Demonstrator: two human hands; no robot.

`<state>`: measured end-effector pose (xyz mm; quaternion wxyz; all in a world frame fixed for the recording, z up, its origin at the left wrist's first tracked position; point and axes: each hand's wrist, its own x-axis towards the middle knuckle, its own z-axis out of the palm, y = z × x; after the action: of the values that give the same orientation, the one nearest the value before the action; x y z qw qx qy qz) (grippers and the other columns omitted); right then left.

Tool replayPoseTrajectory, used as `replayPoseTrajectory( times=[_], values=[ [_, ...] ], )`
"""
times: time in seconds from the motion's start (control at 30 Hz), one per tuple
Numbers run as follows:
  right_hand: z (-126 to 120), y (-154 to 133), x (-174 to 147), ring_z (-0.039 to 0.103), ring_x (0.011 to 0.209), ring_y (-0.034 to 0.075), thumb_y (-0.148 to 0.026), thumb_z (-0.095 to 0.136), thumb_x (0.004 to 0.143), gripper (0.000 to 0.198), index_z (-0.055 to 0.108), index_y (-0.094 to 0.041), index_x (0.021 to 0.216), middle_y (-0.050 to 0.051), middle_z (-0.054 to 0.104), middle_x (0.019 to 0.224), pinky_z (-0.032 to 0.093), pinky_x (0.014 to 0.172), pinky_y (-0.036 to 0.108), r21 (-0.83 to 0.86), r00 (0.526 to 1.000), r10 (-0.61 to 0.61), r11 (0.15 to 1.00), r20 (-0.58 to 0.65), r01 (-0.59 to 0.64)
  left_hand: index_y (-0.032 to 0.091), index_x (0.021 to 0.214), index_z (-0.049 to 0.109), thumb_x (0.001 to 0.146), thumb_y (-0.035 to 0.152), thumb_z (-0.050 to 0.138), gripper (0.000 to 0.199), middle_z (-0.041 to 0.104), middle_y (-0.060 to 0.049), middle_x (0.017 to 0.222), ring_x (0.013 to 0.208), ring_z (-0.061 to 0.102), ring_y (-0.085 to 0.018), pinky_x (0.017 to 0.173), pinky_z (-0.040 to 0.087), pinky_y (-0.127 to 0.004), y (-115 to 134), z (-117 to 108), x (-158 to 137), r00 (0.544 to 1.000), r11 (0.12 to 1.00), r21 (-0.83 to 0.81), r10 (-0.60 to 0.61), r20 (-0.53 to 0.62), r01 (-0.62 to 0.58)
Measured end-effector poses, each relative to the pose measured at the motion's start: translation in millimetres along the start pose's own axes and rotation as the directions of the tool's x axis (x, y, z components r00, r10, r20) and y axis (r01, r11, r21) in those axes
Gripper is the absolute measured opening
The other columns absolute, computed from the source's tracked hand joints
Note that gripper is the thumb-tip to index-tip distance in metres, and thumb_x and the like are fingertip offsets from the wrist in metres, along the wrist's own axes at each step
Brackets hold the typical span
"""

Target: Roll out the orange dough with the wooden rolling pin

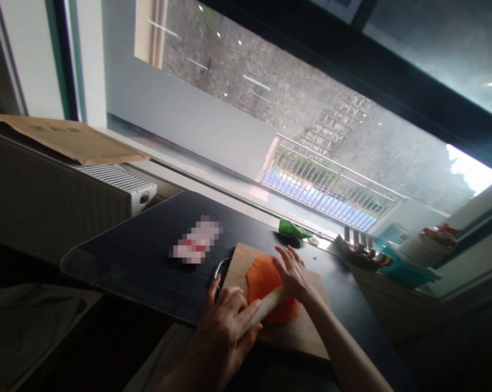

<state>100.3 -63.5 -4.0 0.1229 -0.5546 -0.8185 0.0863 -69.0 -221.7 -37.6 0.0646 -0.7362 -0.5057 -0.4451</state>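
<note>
A pale rolling pin (267, 306) lies slantwise across a flattened orange sheet of dough or clay (262, 276). The sheet rests on a wooden cutting board (311, 340) with a metal loop handle (222, 265) at its left side. My left hand (228, 321) is closed about the pin's near end, thumb and forefinger along either side of it. At the far end my right hand (294, 272) presses with its palm, its fingers stretched out above the orange sheet. The pin's two ends are hidden by my hands.
The dark table (148, 239) carries a blurred-out pinkish item (195, 242) and a crumpled green thing (294, 231). A radiator (66, 185) with a brown envelope (66, 139) stands left. Along the window sill are a rack-like holder (358, 247) and a teal container (409, 267).
</note>
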Motion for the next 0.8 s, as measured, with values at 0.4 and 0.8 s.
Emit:
replayPoseTrajectory(
  times=[0.4,0.8],
  values=[
    [1,3,-4,0.019,0.139,0.020,-0.051,0.031,0.091,0.055,0.038,-0.024,0.139,0.003,0.037,0.145,0.018,0.110,0.041,-0.023,0.999,0.025,0.999,0.045,-0.024,0.029,0.119,0.058,0.086,0.021,0.053,0.034,0.059,0.001,0.086,0.091,0.057,-0.017,0.109,0.022,-0.051,5,1,-3,0.999,1.000,-0.020,0.018,-0.027,-0.019],
    [13,-32,49,0.018,0.138,0.024,-0.053,0.034,0.090,0.063,0.032,-0.018,0.143,0.008,0.035,0.146,0.018,0.109,0.042,-0.062,0.998,0.017,0.998,0.062,-0.014,0.024,0.117,0.058,0.085,0.021,0.057,0.032,0.061,-0.001,0.090,0.097,0.055,-0.020,0.107,0.021,-0.053,-21,1,2,1.000,0.993,0.118,-0.006,-0.007,0.007]
  ],
)
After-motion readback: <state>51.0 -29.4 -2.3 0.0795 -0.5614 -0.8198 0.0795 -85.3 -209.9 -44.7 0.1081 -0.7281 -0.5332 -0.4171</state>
